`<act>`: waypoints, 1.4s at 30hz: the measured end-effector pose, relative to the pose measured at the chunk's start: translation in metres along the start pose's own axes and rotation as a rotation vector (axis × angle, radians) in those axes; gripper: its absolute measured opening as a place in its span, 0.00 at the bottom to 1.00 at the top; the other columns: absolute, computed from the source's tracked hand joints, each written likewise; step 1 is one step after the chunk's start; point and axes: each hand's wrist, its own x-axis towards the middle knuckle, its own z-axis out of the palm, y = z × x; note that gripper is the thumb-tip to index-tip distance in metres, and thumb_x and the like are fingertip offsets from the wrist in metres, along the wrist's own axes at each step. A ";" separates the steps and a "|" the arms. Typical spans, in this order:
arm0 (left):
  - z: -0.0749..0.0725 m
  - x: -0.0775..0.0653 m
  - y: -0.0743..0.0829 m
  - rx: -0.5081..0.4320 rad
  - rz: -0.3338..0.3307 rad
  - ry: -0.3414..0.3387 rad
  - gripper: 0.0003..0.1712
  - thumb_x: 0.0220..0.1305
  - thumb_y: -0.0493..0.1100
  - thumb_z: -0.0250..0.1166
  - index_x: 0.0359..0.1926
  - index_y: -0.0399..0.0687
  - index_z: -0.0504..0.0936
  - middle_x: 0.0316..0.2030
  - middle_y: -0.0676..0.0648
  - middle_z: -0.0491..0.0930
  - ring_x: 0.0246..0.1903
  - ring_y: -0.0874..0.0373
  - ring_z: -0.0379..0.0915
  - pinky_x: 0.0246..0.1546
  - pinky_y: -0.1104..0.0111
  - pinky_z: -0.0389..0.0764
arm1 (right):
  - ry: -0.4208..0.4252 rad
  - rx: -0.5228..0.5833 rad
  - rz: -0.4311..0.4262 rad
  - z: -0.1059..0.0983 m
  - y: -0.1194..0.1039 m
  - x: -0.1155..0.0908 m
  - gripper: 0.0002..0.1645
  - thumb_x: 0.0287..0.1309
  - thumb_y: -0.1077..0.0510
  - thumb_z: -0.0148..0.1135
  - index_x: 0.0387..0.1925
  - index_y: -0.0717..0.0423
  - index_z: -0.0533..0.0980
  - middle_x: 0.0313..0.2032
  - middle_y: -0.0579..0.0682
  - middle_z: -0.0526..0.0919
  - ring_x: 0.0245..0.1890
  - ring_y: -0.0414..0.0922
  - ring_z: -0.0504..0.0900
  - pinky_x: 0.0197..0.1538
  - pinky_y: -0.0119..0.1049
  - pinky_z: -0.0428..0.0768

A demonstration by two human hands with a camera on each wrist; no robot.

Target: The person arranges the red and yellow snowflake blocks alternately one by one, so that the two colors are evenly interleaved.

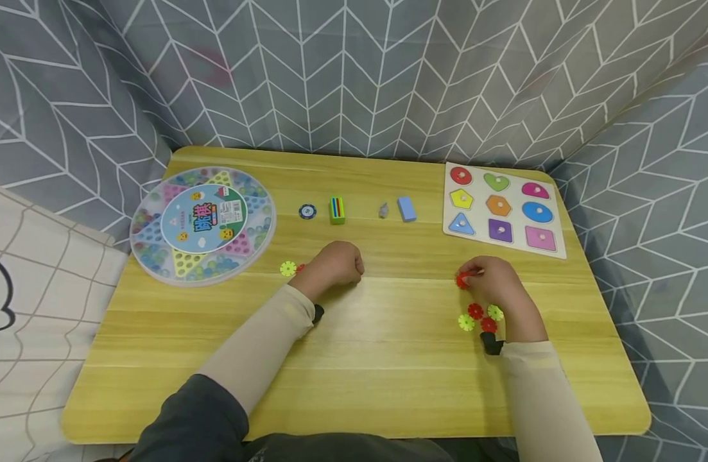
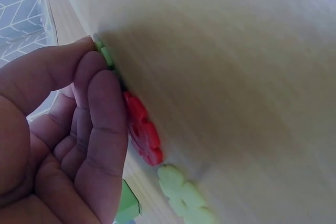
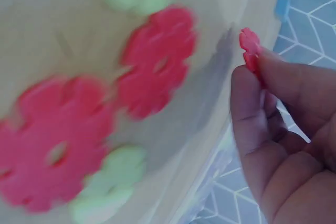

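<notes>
Head view shows the right hand [image 1: 492,279] pinching a red, flower-shaped plastic disc [image 1: 462,280] between thumb and fingers, out on the hand's left side. Round and flat, it has no long axis; the right wrist view shows it tilted. Nearer the person on the worktop [image 1: 388,385] lie two red flower discs [image 1: 475,311] and two yellow-green flower discs [image 1: 466,322], far closer to this hand than to the left hand [image 1: 336,263], whose fingertips pinch a small green plastic piece [image 2: 106,56], a red notched disc [image 2: 143,129] just beside them.
</notes>
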 end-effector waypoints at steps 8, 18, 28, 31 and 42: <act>0.001 0.002 -0.001 0.008 -0.006 0.002 0.04 0.61 0.38 0.74 0.37 0.49 0.90 0.39 0.52 0.85 0.44 0.55 0.77 0.56 0.62 0.77 | 0.017 0.281 -0.066 0.008 -0.049 0.020 0.12 0.69 0.64 0.65 0.51 0.65 0.82 0.46 0.60 0.82 0.45 0.54 0.81 0.48 0.44 0.84; 0.002 0.002 0.000 -0.028 -0.002 0.000 0.04 0.61 0.40 0.76 0.35 0.49 0.88 0.37 0.53 0.83 0.42 0.55 0.76 0.51 0.62 0.78 | -0.083 0.215 -0.139 0.064 -0.117 0.050 0.06 0.62 0.67 0.68 0.41 0.63 0.83 0.35 0.54 0.84 0.36 0.48 0.81 0.40 0.36 0.80; 0.001 0.001 -0.004 -0.023 0.024 0.016 0.05 0.58 0.39 0.77 0.34 0.47 0.88 0.34 0.53 0.84 0.39 0.55 0.77 0.48 0.63 0.78 | -0.086 0.115 -0.168 0.087 -0.131 0.052 0.03 0.60 0.67 0.69 0.37 0.61 0.84 0.31 0.51 0.86 0.34 0.46 0.83 0.40 0.38 0.80; 0.001 0.002 -0.005 -0.019 0.035 0.020 0.03 0.58 0.38 0.77 0.34 0.48 0.89 0.34 0.53 0.84 0.39 0.56 0.77 0.47 0.64 0.79 | -0.077 0.093 -0.174 0.091 -0.131 0.050 0.03 0.60 0.65 0.70 0.36 0.60 0.85 0.30 0.50 0.86 0.34 0.46 0.83 0.41 0.39 0.80; 0.003 0.003 -0.006 -0.027 0.050 0.023 0.03 0.59 0.38 0.76 0.33 0.48 0.89 0.33 0.54 0.84 0.38 0.56 0.78 0.47 0.65 0.79 | 0.001 0.011 -0.194 0.093 -0.136 0.044 0.03 0.58 0.64 0.73 0.32 0.58 0.84 0.27 0.48 0.84 0.33 0.47 0.81 0.42 0.42 0.79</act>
